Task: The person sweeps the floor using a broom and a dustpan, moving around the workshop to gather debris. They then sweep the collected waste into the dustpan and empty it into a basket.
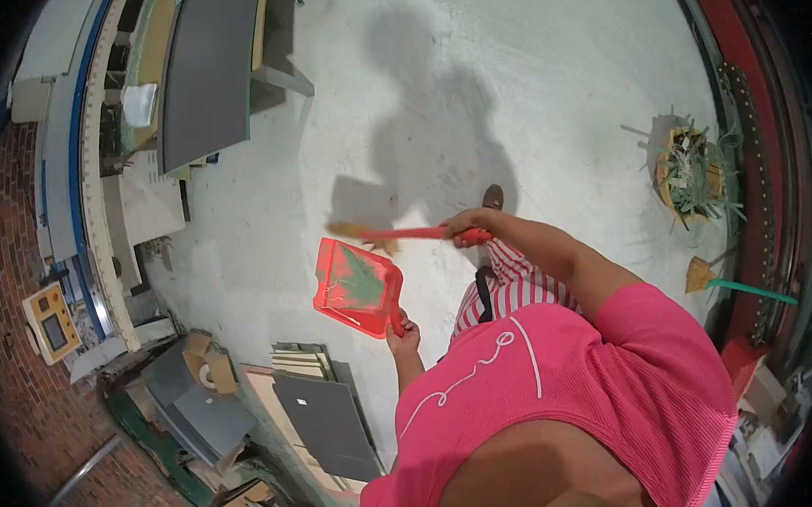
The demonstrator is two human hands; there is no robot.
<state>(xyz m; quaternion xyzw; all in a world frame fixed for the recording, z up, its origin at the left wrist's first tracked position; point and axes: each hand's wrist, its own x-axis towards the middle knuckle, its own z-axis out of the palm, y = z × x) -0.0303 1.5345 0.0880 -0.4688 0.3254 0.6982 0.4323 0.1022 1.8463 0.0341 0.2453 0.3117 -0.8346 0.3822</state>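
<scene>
My left hand [404, 334] is closed around the handle of a red dustpan [391, 290], which is held out to the left in front of my body. Green dust and some pale scraps lie in the pan. In my right hand [468, 226] is the handle of a red hand brush [409, 234], its fingers wrapped round the grip. The brush stretches leftward, and its yellowish bristle end, blurred, is just above the pan's far edge.
To the right, a yellow-rimmed basket [664, 177] holds tangled green strips, near a green-handled broom [748, 290]. Dark panels [328, 425] stand at lower left. A table with a grey top [204, 75] is at upper left, beside a machine with a yellow control box [52, 322].
</scene>
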